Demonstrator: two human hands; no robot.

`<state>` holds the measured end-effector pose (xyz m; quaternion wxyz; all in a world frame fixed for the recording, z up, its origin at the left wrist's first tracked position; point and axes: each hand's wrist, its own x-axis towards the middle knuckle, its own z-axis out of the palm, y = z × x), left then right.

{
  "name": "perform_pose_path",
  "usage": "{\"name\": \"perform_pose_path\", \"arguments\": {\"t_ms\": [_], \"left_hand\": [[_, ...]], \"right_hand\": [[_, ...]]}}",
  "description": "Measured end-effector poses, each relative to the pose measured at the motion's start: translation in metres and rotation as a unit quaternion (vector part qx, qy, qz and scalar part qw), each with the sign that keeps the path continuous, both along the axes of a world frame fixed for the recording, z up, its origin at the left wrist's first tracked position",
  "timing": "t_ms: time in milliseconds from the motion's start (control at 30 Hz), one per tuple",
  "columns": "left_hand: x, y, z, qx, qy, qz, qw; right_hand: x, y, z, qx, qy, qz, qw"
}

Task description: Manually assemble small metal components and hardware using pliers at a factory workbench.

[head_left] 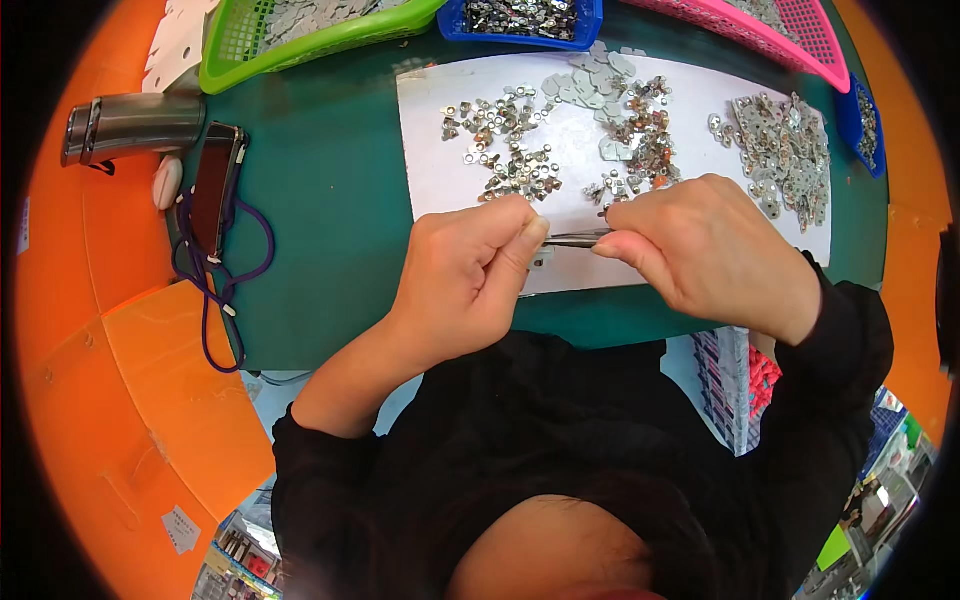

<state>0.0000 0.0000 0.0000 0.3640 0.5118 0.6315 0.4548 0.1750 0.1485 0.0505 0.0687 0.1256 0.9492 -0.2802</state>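
My left hand (465, 268) is closed over the near edge of a white sheet (570, 215), thumb pressed against the curled fingers. A small pale metal piece (541, 261) shows just below its thumb tip; the fingers hide the rest. My right hand (710, 252) grips slim metal tweezers (574, 241), their tips reaching to the left thumb. On the sheet beyond my hands lie small shiny metal clips (515, 170), flat grey plates (590, 82) and a mixed heap of small metal parts (655, 145). Finished-looking grey plates with fittings (785, 150) are piled at the right.
Along the far edge stand a green basket (330, 45), a blue tray (520, 40) and a pink basket (760, 45). A smaller blue tray (868, 130) is far right. A steel flask (140, 128) and a phone (218, 190) with a purple cord (265, 235) lie left.
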Motion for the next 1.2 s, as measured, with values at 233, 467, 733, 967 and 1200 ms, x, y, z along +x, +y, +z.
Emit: {"name": "perform_pose_path", "arguments": {"t_ms": [233, 467, 733, 967, 1200], "left_hand": [[0.000, 0.003, 0.003, -0.002, -0.039, -0.013, 0.999], [-0.002, 0.013, 0.002, 0.084, 0.091, -0.070, 0.990], [-0.001, 0.016, -0.001, 0.057, 0.074, -0.078, 0.993], [0.001, 0.019, -0.010, 0.239, 0.126, -0.064, 0.961], [0.002, 0.020, -0.014, 0.330, 0.169, -0.061, 0.927]], "right_hand": [[0.009, -0.006, -0.014, 0.000, 0.000, -0.038, 0.999], [0.025, -0.020, -0.032, 0.105, 0.096, -0.081, 0.987], [0.033, -0.018, -0.046, 0.240, 0.186, -0.097, 0.948], [0.039, -0.005, -0.047, 0.332, 0.257, -0.064, 0.905], [0.035, -0.010, -0.040, -0.189, 0.326, -0.197, 0.905]]}}
